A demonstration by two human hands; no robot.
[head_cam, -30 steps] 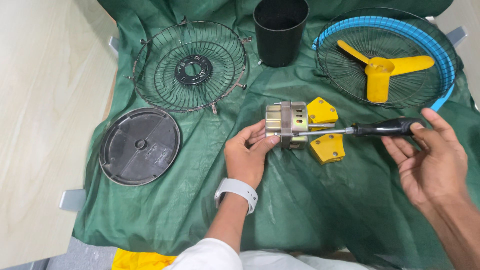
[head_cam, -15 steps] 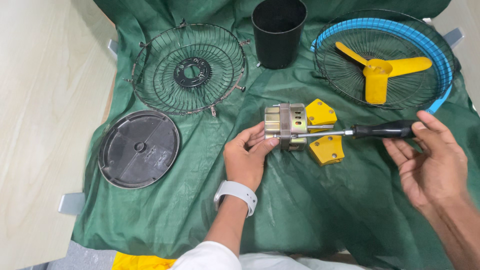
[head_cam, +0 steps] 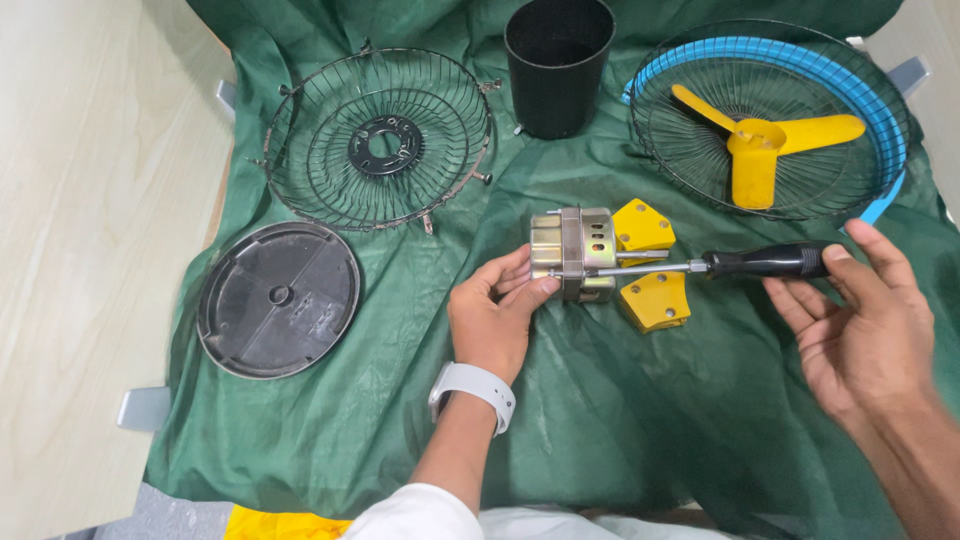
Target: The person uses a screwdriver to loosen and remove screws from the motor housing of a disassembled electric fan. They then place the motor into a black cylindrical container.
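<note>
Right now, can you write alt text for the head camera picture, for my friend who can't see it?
A left hand steadies a small metal fan motor with yellow brackets while a right hand holds a black-handled screwdriver with its tip at the motor. Around them on a green cloth lie two wire fan guards, a yellow fan blade, a black cup and a dark round plate.

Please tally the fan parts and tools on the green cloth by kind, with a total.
Wire guards: 2, bare and blue-rimmed
Yellow blade: 1
Motor: 1
Yellow wedge pieces: 2
Black cup: 1
Black round plate: 1
Screwdriver: 1
Total: 9
</note>
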